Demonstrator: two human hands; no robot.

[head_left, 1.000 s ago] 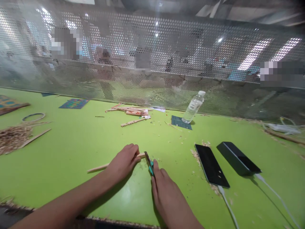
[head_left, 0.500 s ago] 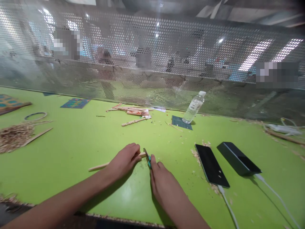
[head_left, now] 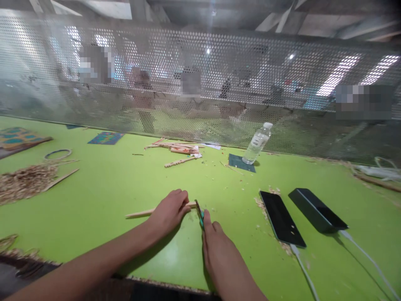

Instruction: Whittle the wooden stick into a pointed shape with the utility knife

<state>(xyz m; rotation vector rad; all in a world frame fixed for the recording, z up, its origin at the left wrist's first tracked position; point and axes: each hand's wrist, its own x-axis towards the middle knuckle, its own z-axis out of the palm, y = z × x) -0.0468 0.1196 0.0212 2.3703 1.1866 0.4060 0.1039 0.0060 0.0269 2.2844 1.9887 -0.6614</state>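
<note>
My left hand (head_left: 171,209) is closed around a pale wooden stick (head_left: 140,213). One end of the stick tapers off to the left past my wrist, and a short piece shows to the right of my fingers. My right hand (head_left: 219,246) grips a knife (head_left: 199,211) with a teal handle and a dark blade. The blade lies across the right end of the stick. Both hands are low over the green table (head_left: 163,255), close to its front edge.
A phone (head_left: 280,217) and a dark power bank (head_left: 318,211), both cabled, lie at right. Behind them a water bottle (head_left: 257,143) stands on a dark sheet. Carved sticks (head_left: 180,161) lie mid-back, wood shavings (head_left: 26,180) at left. A perforated screen (head_left: 200,108) closes the rear.
The whole view has shifted slightly, so everything sits a little further right and lower. The knife blade stays at the stick's right end; both grips look unchanged.
</note>
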